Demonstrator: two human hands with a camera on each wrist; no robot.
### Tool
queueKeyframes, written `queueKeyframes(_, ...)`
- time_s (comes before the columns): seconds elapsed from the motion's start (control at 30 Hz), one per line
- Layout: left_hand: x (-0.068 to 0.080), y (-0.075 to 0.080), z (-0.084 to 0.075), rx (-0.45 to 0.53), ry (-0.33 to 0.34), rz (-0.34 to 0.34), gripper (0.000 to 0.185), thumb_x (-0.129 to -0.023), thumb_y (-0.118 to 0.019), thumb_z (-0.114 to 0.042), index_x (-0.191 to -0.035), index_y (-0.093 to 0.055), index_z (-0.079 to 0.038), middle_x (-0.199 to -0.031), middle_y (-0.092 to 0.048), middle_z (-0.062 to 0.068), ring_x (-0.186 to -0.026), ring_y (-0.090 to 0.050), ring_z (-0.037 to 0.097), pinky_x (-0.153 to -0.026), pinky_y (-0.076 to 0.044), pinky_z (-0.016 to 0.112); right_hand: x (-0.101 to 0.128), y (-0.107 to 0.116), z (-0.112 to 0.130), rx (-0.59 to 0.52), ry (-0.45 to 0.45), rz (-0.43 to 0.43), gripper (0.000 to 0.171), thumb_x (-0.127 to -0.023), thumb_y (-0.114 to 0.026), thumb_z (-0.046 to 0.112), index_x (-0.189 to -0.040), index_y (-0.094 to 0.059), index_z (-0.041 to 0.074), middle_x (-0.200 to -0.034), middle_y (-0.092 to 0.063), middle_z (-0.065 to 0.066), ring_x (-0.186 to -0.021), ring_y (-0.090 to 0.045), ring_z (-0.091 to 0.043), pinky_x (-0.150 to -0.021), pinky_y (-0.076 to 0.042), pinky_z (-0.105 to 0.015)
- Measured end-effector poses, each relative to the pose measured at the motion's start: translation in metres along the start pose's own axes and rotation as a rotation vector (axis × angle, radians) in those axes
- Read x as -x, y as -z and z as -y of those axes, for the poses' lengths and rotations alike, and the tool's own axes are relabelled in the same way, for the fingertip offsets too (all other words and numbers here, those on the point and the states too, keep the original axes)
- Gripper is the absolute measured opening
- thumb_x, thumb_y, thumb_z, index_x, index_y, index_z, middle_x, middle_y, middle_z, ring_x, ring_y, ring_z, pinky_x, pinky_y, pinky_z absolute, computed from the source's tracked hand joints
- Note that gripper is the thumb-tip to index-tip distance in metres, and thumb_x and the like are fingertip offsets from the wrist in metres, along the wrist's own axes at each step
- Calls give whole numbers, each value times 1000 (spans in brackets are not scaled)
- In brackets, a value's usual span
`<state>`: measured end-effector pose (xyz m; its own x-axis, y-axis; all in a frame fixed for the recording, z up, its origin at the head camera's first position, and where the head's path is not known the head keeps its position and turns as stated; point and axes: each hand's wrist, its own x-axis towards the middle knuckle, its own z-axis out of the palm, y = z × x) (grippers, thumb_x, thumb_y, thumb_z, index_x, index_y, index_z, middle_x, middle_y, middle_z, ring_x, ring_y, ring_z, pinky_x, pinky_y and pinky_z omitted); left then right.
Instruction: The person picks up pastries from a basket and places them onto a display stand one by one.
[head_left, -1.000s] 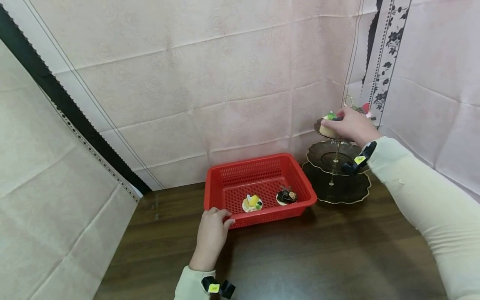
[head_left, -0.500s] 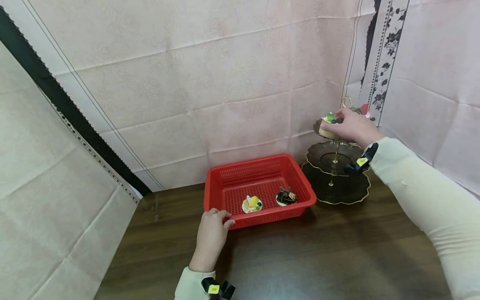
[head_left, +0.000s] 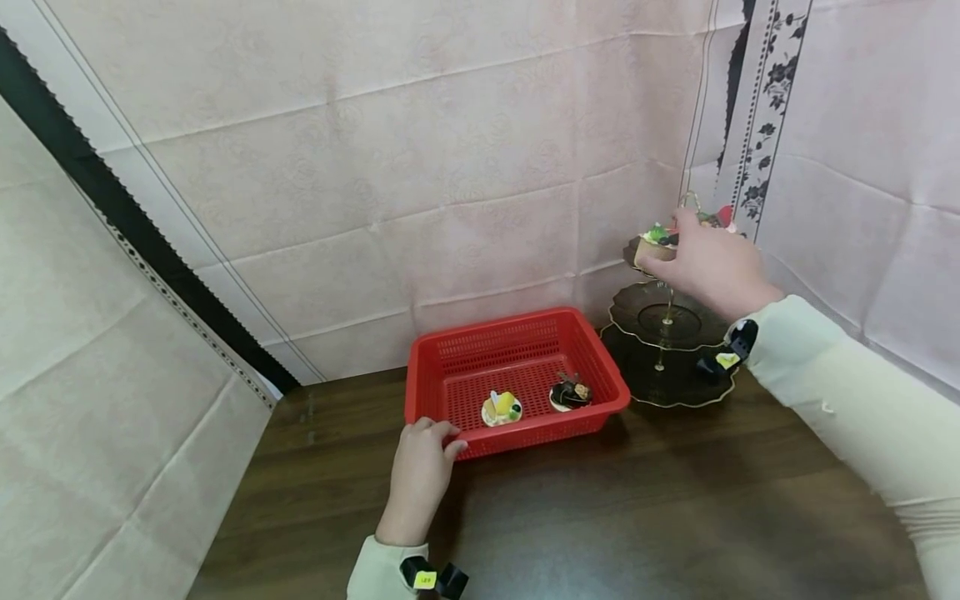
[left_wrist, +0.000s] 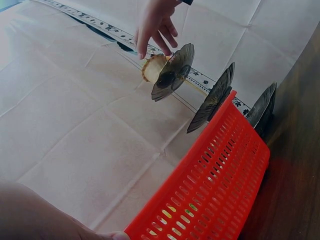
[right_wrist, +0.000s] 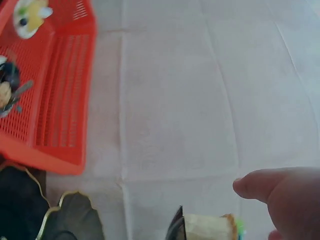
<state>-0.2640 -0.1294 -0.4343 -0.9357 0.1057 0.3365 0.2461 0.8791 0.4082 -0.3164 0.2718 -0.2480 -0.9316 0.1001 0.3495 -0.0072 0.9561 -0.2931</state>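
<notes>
My right hand (head_left: pixel 697 254) hovers at the top tier (head_left: pixel 634 250) of a dark, gold-edged three-tier stand. Its fingers (left_wrist: pixel 152 30) hang nearly straight over a small cake with green topping (head_left: pixel 651 240), and the thumb (right_wrist: pixel 270 190) stands apart from that cake (right_wrist: pixel 207 227). My left hand (head_left: pixel 422 462) grips the front left rim of a red plastic basket (head_left: pixel 517 321), fingers curled over the edge. Inside the basket lie a yellow-topped cake (head_left: pixel 501 408) and a chocolate cake (head_left: pixel 570 392).
The stand's middle tier (head_left: pixel 641 310) and bottom tier (head_left: pixel 660 371) sit just right of the basket on the dark wooden table (head_left: pixel 600 517). A red-topped piece (head_left: pixel 722 218) shows behind my right hand. Pink cloth walls close in the back, left and right.
My right hand has loosened from the green-topped cake and drawn back a little toward me, its wrist dropping lower. The left hand stays on the basket rim.
</notes>
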Motion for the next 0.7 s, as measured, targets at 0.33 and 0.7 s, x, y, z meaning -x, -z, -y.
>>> queueKeyframes(0.33,0,0,0,-8,-6,-5,21,-85,-82,-23,-101,-79,-10,-87,-64,6,-83,-53,22,-75,-52,38,23,-11,12,199,49,-160,74,-93,-53,59,-139,-37,3,-87,-59,-32,-63,-57,-49,-42,-42,-54)
queueKeyframes(0.7,0,1,-1,-13,9,6,22,-85,-82,-24,-102,-79,-10,-87,-64,5,-84,-53,23,-76,-52,38,29,-63,17,26,125,-68,70,-94,-62,50,-143,-43,4,-122,-62,-30,-99,-64,-49,-70,-54,-62)
